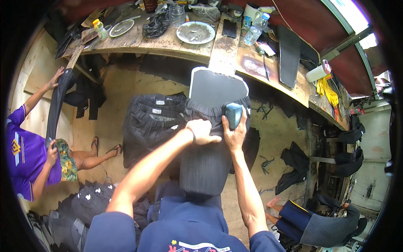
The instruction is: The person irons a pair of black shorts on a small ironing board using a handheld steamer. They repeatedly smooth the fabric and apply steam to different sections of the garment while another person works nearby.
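Black elastic-waist trousers (205, 157) are drawn over a long board whose grey, white-edged end (218, 87) sticks out beyond the waistband. My left hand (200, 132) is closed on the cloth just below the waistband, knuckles up. In my right hand (236, 133) is a smooth blue-green block (234, 113), gripped between thumb and fingers against the right side of the waistband. The block's underside is hidden, and I cannot make out its exact kind.
More black trousers (147, 122) lie stacked to the left. A wooden bench (168, 48) along the back holds a speckled plate (195, 32), a phone (229, 28) and bottles. At left, a person in purple (37, 155) handles a dark strip; another person (323, 227) is at lower right.
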### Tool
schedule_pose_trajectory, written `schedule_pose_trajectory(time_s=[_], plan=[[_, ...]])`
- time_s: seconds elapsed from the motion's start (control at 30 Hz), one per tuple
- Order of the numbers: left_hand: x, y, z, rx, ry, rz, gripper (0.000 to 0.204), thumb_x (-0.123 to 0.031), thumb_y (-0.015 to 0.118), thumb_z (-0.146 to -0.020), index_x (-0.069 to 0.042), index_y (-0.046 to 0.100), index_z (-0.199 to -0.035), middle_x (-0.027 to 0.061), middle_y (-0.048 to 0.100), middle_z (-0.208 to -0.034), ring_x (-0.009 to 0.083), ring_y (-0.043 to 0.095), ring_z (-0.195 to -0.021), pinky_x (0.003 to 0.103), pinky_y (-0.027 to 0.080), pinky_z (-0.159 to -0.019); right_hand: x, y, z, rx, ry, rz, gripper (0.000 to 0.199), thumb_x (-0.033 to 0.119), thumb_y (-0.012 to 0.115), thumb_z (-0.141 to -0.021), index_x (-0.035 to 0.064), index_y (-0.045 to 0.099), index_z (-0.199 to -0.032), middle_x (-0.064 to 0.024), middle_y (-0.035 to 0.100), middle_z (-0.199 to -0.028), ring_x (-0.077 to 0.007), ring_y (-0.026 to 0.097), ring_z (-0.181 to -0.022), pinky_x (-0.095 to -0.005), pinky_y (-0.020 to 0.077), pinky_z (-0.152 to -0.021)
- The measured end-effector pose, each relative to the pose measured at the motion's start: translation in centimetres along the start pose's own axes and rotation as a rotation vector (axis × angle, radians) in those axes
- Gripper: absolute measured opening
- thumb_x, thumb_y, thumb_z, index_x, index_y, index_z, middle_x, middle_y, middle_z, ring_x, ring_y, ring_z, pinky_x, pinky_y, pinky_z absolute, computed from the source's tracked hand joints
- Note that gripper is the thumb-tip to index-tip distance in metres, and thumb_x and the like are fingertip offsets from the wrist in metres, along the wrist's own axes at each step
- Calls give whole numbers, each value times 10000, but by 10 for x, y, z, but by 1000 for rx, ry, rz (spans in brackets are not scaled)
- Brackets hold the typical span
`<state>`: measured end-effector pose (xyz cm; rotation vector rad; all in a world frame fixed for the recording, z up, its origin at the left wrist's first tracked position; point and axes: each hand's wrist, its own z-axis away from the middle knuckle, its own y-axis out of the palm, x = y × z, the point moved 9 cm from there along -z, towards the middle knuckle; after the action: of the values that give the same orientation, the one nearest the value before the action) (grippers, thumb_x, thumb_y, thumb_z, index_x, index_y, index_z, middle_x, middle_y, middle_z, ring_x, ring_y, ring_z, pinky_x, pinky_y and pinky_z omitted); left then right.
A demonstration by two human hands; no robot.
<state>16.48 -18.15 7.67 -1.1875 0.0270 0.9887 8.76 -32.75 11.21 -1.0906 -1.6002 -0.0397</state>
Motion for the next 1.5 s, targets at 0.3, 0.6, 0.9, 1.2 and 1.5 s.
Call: schedule_pose_trajectory(time_s=[0.3, 0.6, 0.9, 1.2, 1.5], plan=[[15, 5, -9, 163, 275, 441, 643, -568, 787, -993, 17, 604, -800, 25, 492, -677, 115, 439, -689, 380, 401, -615, -16, 5, 2, -31, 68, -62, 832, 311, 864, -954, -6, 438, -1594, -305, 639, -1434, -468, 659, -1311, -479, 535, -1104], [38, -42, 14, -584, 97, 463, 422, -385, 825, -987, -29, 609, -921, 110, 617, -754, 166, 550, -679, 380, 471, -651, -16, 10, 5, -29, 22, -4, 868, 330, 875, -947, -6, 424, -1609, -314, 610, -1490, -472, 644, -1347, -489, 532, -1120], [9, -40, 23, -928, 256, -113, 947, -775, 884, -717, -54, 598, -1259, 151, 730, -1083, 346, 739, -1083, 519, 553, -981, 29, -39, 12, -84, 63, -16, 851, 262, 887, -913, 11, 456, -1603, -284, 626, -1453, -441, 644, -1320, -496, 512, -1116], [14, -37, -13, -633, 191, -130, 1257, -843, 739, -786, -225, 242, -1762, 229, 143, -1821, 404, 119, -1698, 739, 23, -1319, 71, 22, 148, 726, -323, 126, 794, 283, 971, -759, 53, 636, -1442, -148, 675, -1245, -341, 628, -1102, -466, 512, -997], [31, -32, -23, -671, 18, -110, 1478, -1004, 706, -637, -212, 206, -1780, 270, 137, -1815, 445, 166, -1679, 767, 109, -1278, 71, 36, 133, 775, -259, 95, 733, 222, 926, -771, 18, 641, -1416, -161, 673, -1202, -353, 625, -1090, -456, 521, -985]])
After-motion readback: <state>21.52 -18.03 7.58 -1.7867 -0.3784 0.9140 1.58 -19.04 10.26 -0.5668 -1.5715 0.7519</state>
